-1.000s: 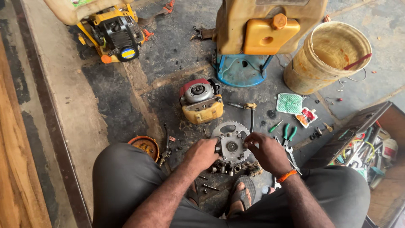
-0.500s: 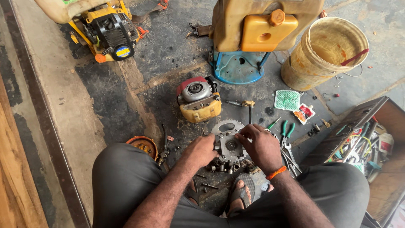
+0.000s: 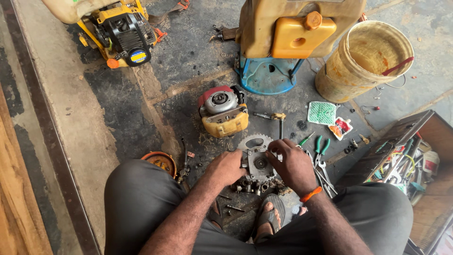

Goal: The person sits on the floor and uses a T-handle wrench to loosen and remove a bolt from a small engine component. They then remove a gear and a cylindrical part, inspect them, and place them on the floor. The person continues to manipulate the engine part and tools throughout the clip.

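A grey metal engine part with a toothed round rim (image 3: pixel 255 158) sits on the dark floor between my knees. My left hand (image 3: pixel 226 167) grips its left side. My right hand (image 3: pixel 292 165), with an orange band at the wrist, rests over its right side, fingertips on the top face. Small bolts and metal bits (image 3: pixel 250 186) lie just below the part. Whether my right fingers pinch a small piece is hidden.
A small yellow and red engine (image 3: pixel 222 111) stands just beyond the part. Pliers and wrenches (image 3: pixel 322 156) lie at the right, beside an open toolbox (image 3: pixel 406 160). A yellow bucket (image 3: pixel 363 61), a blue stand with a yellow tank (image 3: pixel 283 47), a yellow machine (image 3: pixel 120 33) and an orange cap (image 3: pixel 160 163) surround me.
My right hand has shifted from the part's right edge onto its top face. The view has tilted slightly; the left hand keeps its hold.
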